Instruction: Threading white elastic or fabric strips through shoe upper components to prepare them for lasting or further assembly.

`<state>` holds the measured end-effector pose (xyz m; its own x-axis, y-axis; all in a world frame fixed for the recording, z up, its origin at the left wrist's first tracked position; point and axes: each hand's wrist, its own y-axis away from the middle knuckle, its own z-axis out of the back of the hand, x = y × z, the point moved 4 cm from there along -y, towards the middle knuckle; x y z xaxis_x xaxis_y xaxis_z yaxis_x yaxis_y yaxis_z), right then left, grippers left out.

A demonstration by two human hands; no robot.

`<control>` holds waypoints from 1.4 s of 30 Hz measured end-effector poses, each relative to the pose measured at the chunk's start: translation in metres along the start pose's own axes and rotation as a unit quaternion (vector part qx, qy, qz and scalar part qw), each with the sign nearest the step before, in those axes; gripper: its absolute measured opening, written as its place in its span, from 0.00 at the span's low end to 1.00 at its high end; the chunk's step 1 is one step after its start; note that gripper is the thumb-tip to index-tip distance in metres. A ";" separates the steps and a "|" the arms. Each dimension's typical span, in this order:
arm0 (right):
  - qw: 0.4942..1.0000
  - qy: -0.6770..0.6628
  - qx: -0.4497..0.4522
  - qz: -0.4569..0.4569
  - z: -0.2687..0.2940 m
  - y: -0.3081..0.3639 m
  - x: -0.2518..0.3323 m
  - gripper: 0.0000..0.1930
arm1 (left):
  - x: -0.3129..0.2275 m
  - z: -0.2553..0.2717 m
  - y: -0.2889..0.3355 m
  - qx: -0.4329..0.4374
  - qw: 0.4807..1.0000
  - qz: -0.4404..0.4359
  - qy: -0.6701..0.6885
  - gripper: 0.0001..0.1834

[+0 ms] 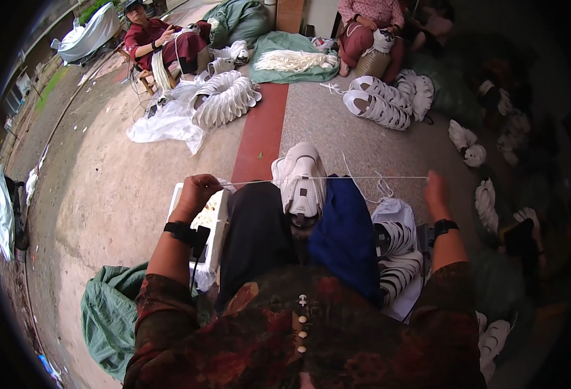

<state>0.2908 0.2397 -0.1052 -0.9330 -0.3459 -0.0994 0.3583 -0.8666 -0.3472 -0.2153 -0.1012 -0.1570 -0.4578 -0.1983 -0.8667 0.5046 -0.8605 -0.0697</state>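
Observation:
A white sneaker (303,200) stands between my knees, its heel toward me. Across it runs a white shoelace (376,177), pulled nearly straight from side to side. My left hand (201,192) pinches the lace's left end above my left knee. Out to the right, my right hand (436,193) is closed on the other end, its fingers partly turned from view. Whether the lace passes through the shoe's eyelets cannot be made out. A dark blue cloth (344,236) covers my right thigh.
A white foam box (218,227) stands beside my left leg; several sneakers (399,269) lie by my right. Ahead are rows of nested shoes (230,97), a plastic bag (168,133) and a bundle of laces (295,61) on green sacking (266,45). Two people sit at the back with shoes.

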 end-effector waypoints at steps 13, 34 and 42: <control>0.961 0.139 0.003 -0.239 0.081 0.088 -0.234 0.06 | 0.085 0.155 0.093 -0.084 0.989 0.123 0.020 0.01; 0.690 -0.657 0.297 0.067 -0.032 0.039 0.242 0.08 | 0.187 0.131 0.198 -0.136 0.922 0.350 -0.098 0.13; 0.749 -0.645 0.149 -0.032 -0.043 0.043 0.264 0.08 | 0.071 -0.034 0.096 0.050 0.928 0.284 0.236 0.10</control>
<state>0.0580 0.1267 -0.1862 -0.2073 -0.1936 0.9589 0.4856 -0.8713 -0.0709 -0.1746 -0.1817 -0.2417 0.2448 -0.4263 -0.8709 0.4858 -0.7234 0.4906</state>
